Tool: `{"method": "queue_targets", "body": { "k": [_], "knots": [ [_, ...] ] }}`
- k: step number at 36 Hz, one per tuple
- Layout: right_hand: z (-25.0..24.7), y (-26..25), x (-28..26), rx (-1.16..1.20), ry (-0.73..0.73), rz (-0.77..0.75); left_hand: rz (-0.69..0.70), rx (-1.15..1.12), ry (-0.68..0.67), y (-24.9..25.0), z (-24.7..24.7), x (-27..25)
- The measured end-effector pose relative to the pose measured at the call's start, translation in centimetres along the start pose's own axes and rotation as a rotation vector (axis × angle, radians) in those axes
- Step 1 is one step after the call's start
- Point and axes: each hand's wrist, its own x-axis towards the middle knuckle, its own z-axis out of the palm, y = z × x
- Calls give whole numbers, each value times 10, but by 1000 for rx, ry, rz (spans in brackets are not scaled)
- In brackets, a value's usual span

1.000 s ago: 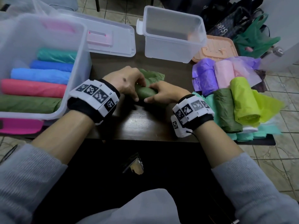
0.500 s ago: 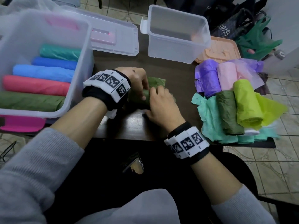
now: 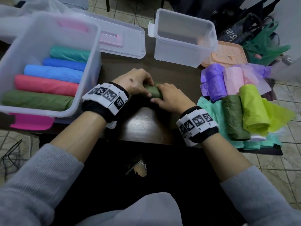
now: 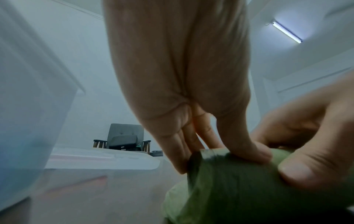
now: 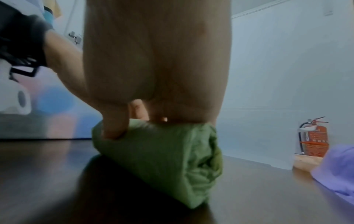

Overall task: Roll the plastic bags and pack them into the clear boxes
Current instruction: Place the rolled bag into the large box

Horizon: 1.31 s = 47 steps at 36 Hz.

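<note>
Green roll (image 3: 154, 93) under two hands (five rolls (image 3: 48, 85) boxed).

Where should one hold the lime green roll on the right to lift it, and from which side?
Probably from above, fingers around the middle of the lime green roll: it lies on top of the pile, and its loose tail spreads right, so gripping mid-body may keep it wound.

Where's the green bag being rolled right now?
In the head view, the green roll lies mid-table under both hands, left hand and right hand, between the filled box and the loose rolls.
</note>
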Motion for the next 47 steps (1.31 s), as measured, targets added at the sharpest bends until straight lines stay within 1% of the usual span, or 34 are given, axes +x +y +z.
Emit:
{"method": "queue_targets", "body": {
  "k": [3,5,9,12,15,18,20,22,24,27,30,33,35,37,40,42,45,47],
  "knots": [
    [-6,5,6,51,-118,15,-11,-48,-24,-3,-2,0],
    [-8,7,9,56,-171,30,-19,-99,-52,-5,-1,1],
    [-11,11,13,109,-185,40,-18,-162,-112,-6,-1,3],
    [-9,11,15,145,-149,36,-30,-189,-123,-8,1,5],
    [-6,9,15,182,-120,67,-33,-205,-126,-9,0,6],
    [-3,5,15,131,-144,85,-24,-217,-153,-9,0,5],
    [0,1,14,85,-130,71,-14,-215,-160,-10,-1,4],
    [3,-1,11,85,-91,58,-5,-214,-159,-11,-1,3],
    [9,-2,7,134,-36,53,-4,-213,-152,-12,-1,0],
    [18,-5,1,213,29,82,-4,-229,-160,-11,0,0],
    [26,-11,-4,138,53,112,-18,-214,-180,-9,-1,-3],
    [29,-14,-6,109,90,119,-36,-203,-163,-7,-2,-8],
    [28,-14,-8,134,93,122,-56,-204,-124,-5,-2,-11],
    [24,-15,-7,175,85,120,-81,-191,-51,-3,-4,-14],
    [11,-22,-3,339,82,101,-97,-211,135,3,-16,-21],
    [-3,-31,2,484,85,80,-103,-322,277,10,-26,-29],
    [-27,-49,13,692,85,80,-103,-619,474,17,-41,-43],
    [-41,-61,22,807,70,77,-141,-710,611,16,-50,-55]
  ]
}}
